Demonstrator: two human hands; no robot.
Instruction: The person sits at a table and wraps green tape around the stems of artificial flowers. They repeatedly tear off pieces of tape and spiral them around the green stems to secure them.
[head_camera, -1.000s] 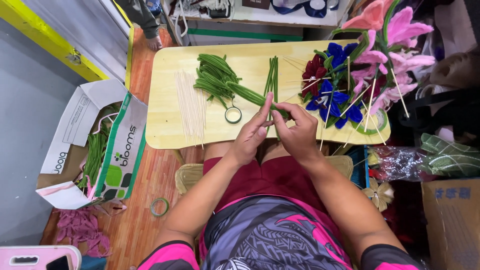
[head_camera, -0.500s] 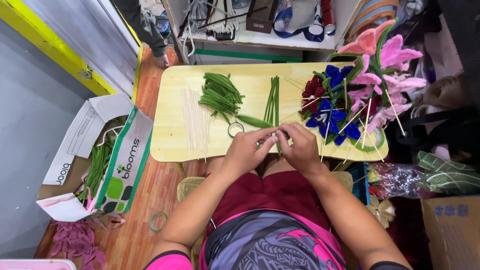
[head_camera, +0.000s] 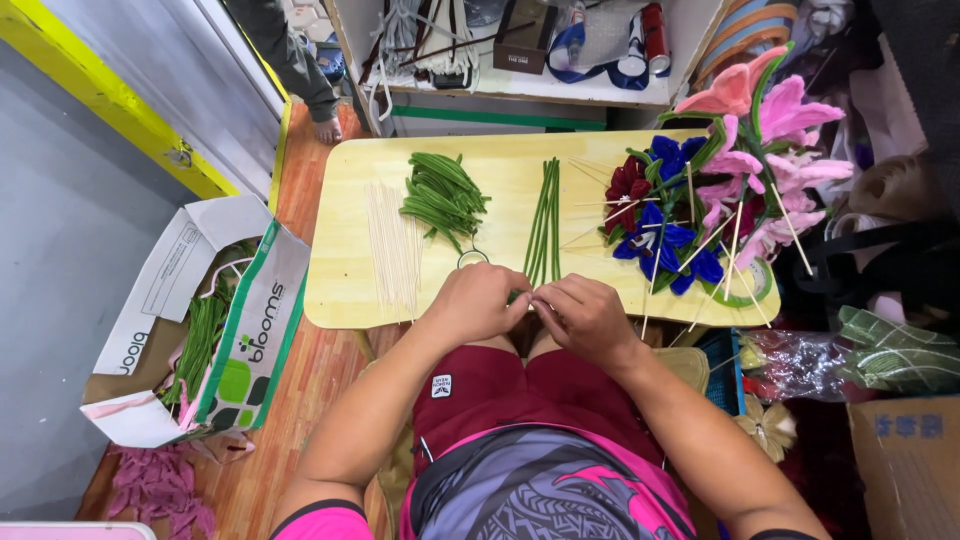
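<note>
My left hand (head_camera: 478, 300) and my right hand (head_camera: 585, 315) meet at the near edge of the pale wooden table (head_camera: 340, 290). Their fingertips pinch a thin green stem (head_camera: 516, 296) between them, mostly hidden by the fingers. Just beyond the hands lie a row of straight green stems (head_camera: 545, 220), a pile of shorter green stems (head_camera: 443, 195) and a bundle of thin pale sticks (head_camera: 395, 245). A metal scissor ring (head_camera: 472, 258) shows above my left hand. Blue, red and pink handmade flowers (head_camera: 680, 230) on sticks lie at the table's right.
An open cardboard box (head_camera: 230, 330) with green stems stands on the floor at left, pink scraps (head_camera: 160, 485) beside it. A green tape roll (head_camera: 745, 290) lies under the flowers. Another person's foot (head_camera: 322, 125) is by the shelf behind. Bags and a carton (head_camera: 905, 460) crowd the right.
Both hands have drawn back from the table's middle to its near edge, still together. The view has tilted a little, so the table sits lower in the picture.
</note>
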